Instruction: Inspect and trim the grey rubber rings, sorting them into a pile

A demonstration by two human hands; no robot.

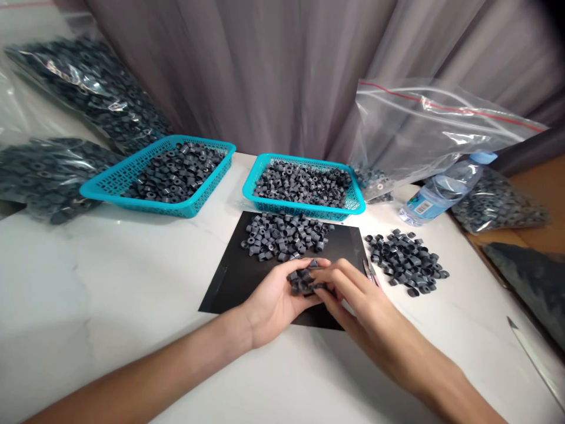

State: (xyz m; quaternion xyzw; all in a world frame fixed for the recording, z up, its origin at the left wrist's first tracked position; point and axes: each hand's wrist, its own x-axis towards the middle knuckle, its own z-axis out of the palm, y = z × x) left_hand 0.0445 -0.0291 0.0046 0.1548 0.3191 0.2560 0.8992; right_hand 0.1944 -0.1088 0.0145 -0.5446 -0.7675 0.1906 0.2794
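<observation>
My left hand (280, 294) is cupped palm-up over the black mat (227, 274), holding several small dark grey plastic rings (300, 281). Bent over that palm, my right hand (348, 285) has thumb and fingertips closed on one of the grey rings, partly hidden by the fingers. A loose pile of grey rings (282, 238) lies on the mat just beyond my hands. Metal tweezers or snips (369, 272) rest at the mat's right edge, partly covered by my right hand.
Two blue baskets, one at left (194, 206) and one at centre (304, 207), hold more rings. Another ring pile (406, 262) lies at right, near a water bottle (445, 188). Filled plastic bags (88, 88) stand at left. A pointed blade-like object (529, 347) lies at far right.
</observation>
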